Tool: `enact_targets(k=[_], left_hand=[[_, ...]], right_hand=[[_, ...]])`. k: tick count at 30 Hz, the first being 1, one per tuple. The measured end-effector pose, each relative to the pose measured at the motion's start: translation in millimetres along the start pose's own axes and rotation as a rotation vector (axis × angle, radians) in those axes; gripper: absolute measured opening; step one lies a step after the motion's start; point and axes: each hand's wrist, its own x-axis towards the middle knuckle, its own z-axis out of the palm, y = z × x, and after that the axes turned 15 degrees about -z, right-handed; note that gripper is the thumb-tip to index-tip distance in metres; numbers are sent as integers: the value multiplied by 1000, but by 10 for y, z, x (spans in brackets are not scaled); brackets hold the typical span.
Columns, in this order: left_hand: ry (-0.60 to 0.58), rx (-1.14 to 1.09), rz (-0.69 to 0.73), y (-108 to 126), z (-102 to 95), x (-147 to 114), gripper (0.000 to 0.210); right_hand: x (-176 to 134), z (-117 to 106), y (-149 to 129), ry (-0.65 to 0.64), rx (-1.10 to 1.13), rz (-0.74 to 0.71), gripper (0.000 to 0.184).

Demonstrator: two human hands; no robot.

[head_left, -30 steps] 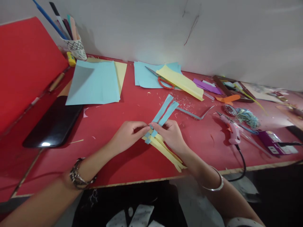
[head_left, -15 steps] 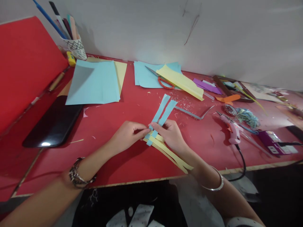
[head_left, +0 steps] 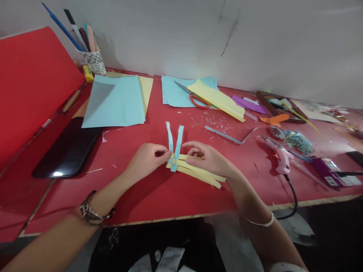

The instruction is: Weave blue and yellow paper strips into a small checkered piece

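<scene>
Two blue paper strips (head_left: 179,141) cross several yellow paper strips (head_left: 202,175), interlaced at their left ends above the red table. My left hand (head_left: 150,160) pinches the woven corner between thumb and forefinger, at the foot of the left blue strip, whose top curls slightly. Over the yellow strips, just right of the blue ones, hovers my right hand (head_left: 208,158) with its fingers apart and loosely bent. Whether its fingertips touch the yellow paper is hard to tell.
Behind lie blue sheets (head_left: 113,100), scissors (head_left: 198,101) and a folded yellow paper (head_left: 217,98). A phone (head_left: 66,147) rests at left. To the right are a bent grey strip (head_left: 224,135), a pink glue gun (head_left: 280,156) with its cord, and a purple box (head_left: 324,172).
The woven strips have turned anticlockwise and shifted slightly left, so the blue ones stand more upright. My right hand has released the blue strips and spread its fingers.
</scene>
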Motion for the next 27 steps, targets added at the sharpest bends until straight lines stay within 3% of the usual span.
enact_targets(k=[5, 15, 22, 24, 27], left_hand=[[72, 242, 126, 6, 22, 13, 33], [97, 388, 122, -5, 54, -31, 32], [132, 579, 158, 33, 18, -138, 30], [124, 535, 253, 20, -1, -151, 18], [46, 461, 391, -21, -2, -172, 9]], right_hand=[[-23, -128, 56, -17, -274, -12, 21], [-61, -347, 213, 154, -586, 11, 15], [-138, -277, -81, 447, -702, -399, 19], [-187, -221, -180, 404, -706, -505, 17], [-230, -90, -216, 81, -659, -588, 15]])
